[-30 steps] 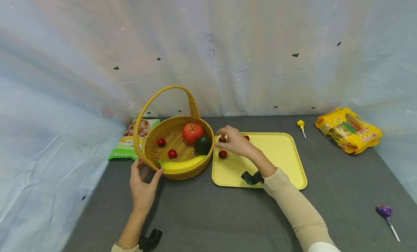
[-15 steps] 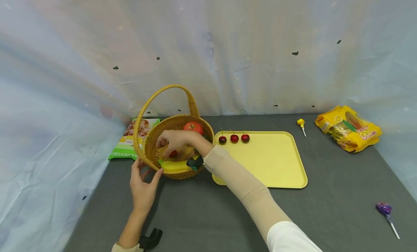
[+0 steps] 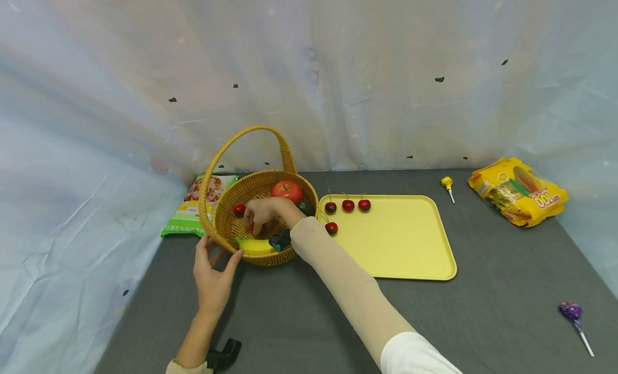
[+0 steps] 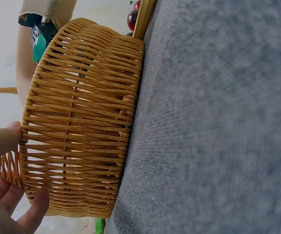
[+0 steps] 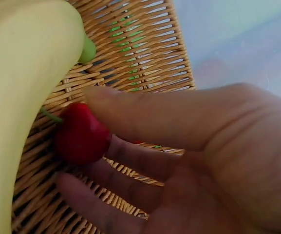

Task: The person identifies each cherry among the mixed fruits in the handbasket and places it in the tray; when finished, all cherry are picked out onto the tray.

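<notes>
Your right hand (image 3: 263, 213) was inside the wicker basket (image 3: 227, 229), and the cherry (image 5: 79, 134) lay at your fingertips (image 5: 94, 95), thumb above and fingers below, closing in a pinch on it. It sat on the basket floor just beside the banana (image 5: 18, 97), whose long axis ran along the basket's near wall; the cherry's green stem pointed toward the banana, away from your palm. Your left hand (image 3: 212, 280) was against the basket's outer near wall, thumb and fingers spread on the weave, steadying it. The right hand was clearly the nearer one. Outside the basket, on its tray side, four more cherries (image 3: 347, 205) lay on the yellow tray (image 3: 410, 245).
</notes>
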`<state>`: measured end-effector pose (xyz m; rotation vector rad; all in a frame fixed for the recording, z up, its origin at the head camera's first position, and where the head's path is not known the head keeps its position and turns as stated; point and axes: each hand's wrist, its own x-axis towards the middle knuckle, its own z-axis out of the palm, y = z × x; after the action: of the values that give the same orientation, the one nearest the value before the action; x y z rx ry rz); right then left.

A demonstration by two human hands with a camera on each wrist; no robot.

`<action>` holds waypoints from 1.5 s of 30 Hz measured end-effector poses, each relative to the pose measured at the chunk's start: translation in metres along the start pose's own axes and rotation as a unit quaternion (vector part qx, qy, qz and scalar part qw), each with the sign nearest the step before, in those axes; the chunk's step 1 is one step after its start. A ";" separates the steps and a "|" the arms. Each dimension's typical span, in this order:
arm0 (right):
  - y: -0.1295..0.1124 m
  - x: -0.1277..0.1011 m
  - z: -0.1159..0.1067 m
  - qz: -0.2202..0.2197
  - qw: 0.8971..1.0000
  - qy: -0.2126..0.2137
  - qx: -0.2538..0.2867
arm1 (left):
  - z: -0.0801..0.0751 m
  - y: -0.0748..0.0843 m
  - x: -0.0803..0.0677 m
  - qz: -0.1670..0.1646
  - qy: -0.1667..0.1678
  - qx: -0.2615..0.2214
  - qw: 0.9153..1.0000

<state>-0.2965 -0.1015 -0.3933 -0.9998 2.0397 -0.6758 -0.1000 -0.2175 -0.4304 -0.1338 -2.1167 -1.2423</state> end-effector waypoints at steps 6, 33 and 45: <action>0.002 -0.001 0.000 0.028 0.999 -0.044 0.006 | 0.000 0.001 0.000 -0.006 -0.001 -0.001 1.000; 0.087 -0.176 -0.054 -0.162 0.942 0.253 0.148 | 0.007 -0.002 0.001 0.013 -0.005 -0.025 1.000; 0.158 -0.212 0.022 -0.082 0.952 0.240 0.172 | 0.003 0.000 -0.001 0.014 0.007 -0.019 1.000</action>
<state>-0.2589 0.1577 -0.4354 -0.8591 2.1437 -1.4250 -0.1009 -0.2155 -0.4319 -0.1704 -2.0729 -1.2642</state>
